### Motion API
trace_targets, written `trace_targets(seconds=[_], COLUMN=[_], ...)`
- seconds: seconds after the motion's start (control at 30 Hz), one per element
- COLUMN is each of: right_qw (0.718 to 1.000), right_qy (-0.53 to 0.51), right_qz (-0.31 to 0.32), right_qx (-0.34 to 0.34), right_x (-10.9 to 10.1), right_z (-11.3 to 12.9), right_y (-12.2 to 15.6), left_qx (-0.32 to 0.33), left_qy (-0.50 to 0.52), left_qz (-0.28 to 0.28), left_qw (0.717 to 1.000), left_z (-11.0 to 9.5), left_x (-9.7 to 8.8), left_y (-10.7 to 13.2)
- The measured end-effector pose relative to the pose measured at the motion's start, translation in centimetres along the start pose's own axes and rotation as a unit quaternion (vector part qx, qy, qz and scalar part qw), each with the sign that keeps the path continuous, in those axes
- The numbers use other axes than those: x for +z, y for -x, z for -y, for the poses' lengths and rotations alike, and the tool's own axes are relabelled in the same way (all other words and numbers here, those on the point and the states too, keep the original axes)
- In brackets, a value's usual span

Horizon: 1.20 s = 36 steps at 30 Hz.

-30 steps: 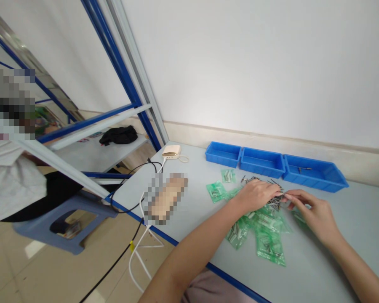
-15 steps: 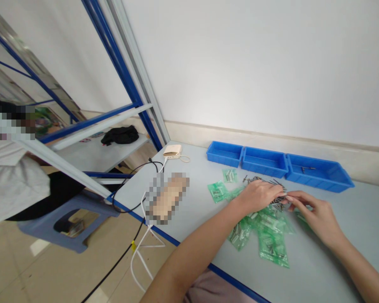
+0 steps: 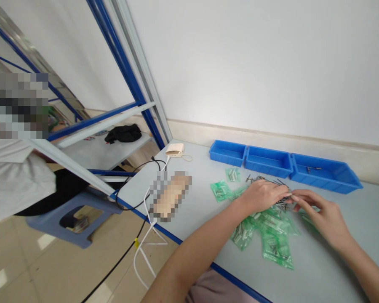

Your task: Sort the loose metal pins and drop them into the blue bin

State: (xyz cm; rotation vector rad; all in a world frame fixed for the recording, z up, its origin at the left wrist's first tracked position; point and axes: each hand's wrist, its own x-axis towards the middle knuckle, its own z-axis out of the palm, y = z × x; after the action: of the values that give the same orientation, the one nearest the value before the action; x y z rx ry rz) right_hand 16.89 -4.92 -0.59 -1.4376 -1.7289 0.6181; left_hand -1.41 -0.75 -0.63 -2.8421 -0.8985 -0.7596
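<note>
Smooth benchtop [image 3: 312, 269], glossy green bags [image 3: 274, 248], thin metal pins [image 3: 265, 180]

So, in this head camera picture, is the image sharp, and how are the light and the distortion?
Head view: the wide lens bends the scene, so the blue shelf frame leans strongly; soft glare brightens the white wall; the left hand and right hand look fairly sharp; a pixelated patch hides something on the table.

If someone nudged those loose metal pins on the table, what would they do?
The loose metal pins would probably roll, since they look thin and round and lie scattered on the smooth pale blue workbench. They look stiff, and probably fiddly to pick up singly.
</note>
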Motion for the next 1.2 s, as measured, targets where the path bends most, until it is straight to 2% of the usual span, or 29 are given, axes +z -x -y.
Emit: trace_targets(seconds=[0.13,0.4,0.57,0.77,0.97,1.2], right_qw=[1.000,0.999,0.997,0.996,0.999,0.998], right_qy=[0.008,0.041,0.060,0.068,0.039,0.063], right_qz=[-0.011,0.000,-0.033,-0.043,-0.024,-0.010], right_qx=[-0.002,-0.017,-0.032,-0.024,-0.008,-0.018], right_x=[-0.04,-0.20,-0.01,-0.15,-0.07,-0.24], right_z=[-0.38,-0.25,-0.08,-0.35,-0.46,-0.72], right_y=[0.12,0.04,0.19,0.20,0.15,0.17], left_qx=[0.003,0.006,-0.010,-0.007,-0.001,0.005], left_qy=[-0.002,0.007,-0.010,-0.006,-0.008,-0.012], left_qz=[0.003,-0.023,-0.004,-0.016,-0.018,-0.013], left_qw=[1.000,1.000,1.000,1.000,1.000,1.000], left_z=[-0.04,0.17,0.12,0.01,0.02,0.04], left_x=[-0.11,0.66,0.56,0.51,0.41,0.42], left_y=[-0.06,0.04,-0.05,-0.06,-0.04,0.00])
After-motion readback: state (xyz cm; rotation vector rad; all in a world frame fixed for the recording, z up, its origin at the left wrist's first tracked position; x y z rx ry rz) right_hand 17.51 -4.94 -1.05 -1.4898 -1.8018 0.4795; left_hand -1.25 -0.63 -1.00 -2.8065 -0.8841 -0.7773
